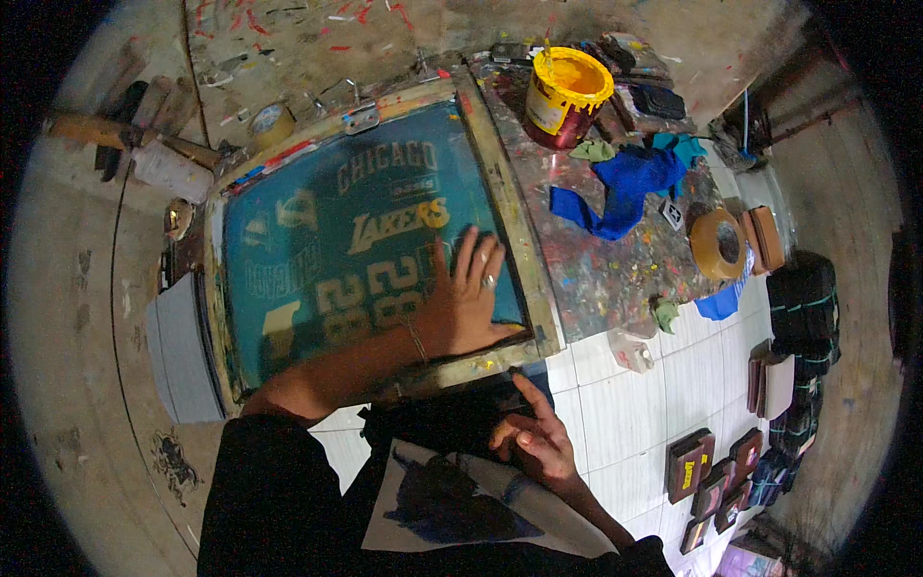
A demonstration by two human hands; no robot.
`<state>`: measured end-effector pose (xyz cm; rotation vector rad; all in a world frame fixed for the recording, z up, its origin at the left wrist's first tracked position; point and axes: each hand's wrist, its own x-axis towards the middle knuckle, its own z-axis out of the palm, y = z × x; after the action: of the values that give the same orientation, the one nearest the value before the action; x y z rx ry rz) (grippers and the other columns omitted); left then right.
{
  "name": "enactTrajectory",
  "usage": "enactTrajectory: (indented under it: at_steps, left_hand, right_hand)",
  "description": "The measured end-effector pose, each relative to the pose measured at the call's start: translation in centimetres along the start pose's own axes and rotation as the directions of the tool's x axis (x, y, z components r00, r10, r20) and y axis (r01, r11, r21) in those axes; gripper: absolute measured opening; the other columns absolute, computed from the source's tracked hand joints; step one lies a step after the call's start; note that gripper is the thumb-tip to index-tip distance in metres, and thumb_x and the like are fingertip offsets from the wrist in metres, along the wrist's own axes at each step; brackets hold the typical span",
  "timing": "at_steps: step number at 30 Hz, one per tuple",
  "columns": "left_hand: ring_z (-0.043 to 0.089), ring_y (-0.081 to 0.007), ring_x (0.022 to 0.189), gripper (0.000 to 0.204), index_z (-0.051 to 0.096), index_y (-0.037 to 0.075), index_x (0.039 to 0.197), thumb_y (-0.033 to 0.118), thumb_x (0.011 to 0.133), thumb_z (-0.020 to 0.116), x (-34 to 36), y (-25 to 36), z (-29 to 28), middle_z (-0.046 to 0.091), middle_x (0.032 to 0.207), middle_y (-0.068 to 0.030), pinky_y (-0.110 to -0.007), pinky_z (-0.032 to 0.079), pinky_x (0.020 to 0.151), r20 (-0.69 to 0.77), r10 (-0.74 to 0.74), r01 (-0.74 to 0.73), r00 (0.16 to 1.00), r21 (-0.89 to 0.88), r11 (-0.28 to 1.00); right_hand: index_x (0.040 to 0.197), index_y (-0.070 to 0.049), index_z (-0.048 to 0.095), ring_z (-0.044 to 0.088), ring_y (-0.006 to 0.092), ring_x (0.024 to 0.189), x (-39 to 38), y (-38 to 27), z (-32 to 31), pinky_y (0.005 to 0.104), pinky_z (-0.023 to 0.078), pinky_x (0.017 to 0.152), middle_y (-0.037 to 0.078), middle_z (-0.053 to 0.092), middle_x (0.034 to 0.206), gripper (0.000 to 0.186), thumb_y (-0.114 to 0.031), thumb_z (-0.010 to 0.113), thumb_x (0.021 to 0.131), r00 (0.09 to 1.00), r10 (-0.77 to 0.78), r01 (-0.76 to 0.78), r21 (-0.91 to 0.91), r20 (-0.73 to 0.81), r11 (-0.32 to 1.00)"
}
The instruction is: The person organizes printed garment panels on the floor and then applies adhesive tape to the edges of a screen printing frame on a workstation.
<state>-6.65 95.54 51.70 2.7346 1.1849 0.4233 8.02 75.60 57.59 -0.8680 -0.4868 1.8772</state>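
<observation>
A screen-printing frame (548, 332) with a blue-green mesh (288, 212) bearing pale lettering and numerals lies on the worktable. My left hand (466, 293) rests on the lower right part of the mesh, fingers spread, a ring on one finger. Just below the frame's near edge is my right hand (540, 435), palm turned up. Its index finger reaches toward the frame edge and the other fingers are loosely curled; I see nothing held. What lies under the mesh is hidden. A metal hinge clamp (362, 119) sits on the frame's far side.
Right of the frame, the paint-stained tabletop (577, 269) carries a yellow-rimmed paint bucket (569, 94), blue cloth scraps (625, 188) and a tape roll (718, 244). Printed brown pieces (690, 465) lie on the white tiles, near dark tied bundles (806, 298). Grey sheets (183, 351) are stacked left.
</observation>
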Motion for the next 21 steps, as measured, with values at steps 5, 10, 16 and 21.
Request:
enactTrajectory:
  at_steps: [5,10,16,21]
  left_hand:
    - [0.025,-0.0437,0.135,0.090,0.051,-0.009,0.123,0.056,0.066,0.077,0.2,1.4,-0.9,0.037,0.135,-0.0250,-0.067,0.016,0.107,-0.054,-0.045,0.034,0.998,-0.188,0.982]
    - [0.047,-0.0453,0.115,0.048,0.054,-0.006,0.114,0.025,0.082,0.071,-1.5,5.0,-5.0,0.050,0.120,-0.0265,-0.058,0.035,0.098,0.310,0.112,0.066,0.944,-0.511,0.857]
    - [0.039,-0.0417,0.135,0.063,0.041,-0.016,0.133,0.027,0.092,0.060,-5.9,9.2,-6.1,0.038,0.142,-0.0338,-0.052,0.027,0.113,0.207,0.328,-0.293,0.922,-0.182,0.939]
    - [0.031,-0.0438,0.138,0.066,0.036,-0.017,0.136,0.033,0.096,0.054,-6.1,7.5,-5.4,0.033,0.144,-0.0359,-0.052,0.025,0.114,0.056,0.725,-0.677,0.687,-0.315,0.666]
  right_hand:
    - [0.148,-0.004,0.025,0.061,0.0187,0.088,-1.1,-1.1,-0.6,0.0290,0.045,0.081,0.013,0.066,0.093,0.070,-0.013,0.063,0.090,1.000,-0.003,0.003,-0.067,-0.002,0.998]
    - [0.139,-0.004,0.042,0.060,0.0143,0.088,-3.3,-4.6,-2.3,0.0252,0.047,0.074,0.010,0.065,0.096,0.053,-0.007,0.061,0.090,0.992,-0.067,0.059,-0.075,-0.111,0.995]
    - [0.124,0.000,0.055,0.060,0.0131,0.081,-4.3,-10.4,-5.7,0.0257,0.047,0.070,0.008,0.065,0.089,0.037,0.000,0.055,0.086,0.919,-0.291,0.189,-0.348,-0.268,0.918]
    - [0.111,0.005,0.058,0.060,0.0129,0.074,-0.5,-17.6,-12.2,0.0266,0.049,0.069,0.005,0.063,0.081,0.025,0.000,0.055,0.088,0.738,-0.654,0.000,-0.970,-0.163,0.242]
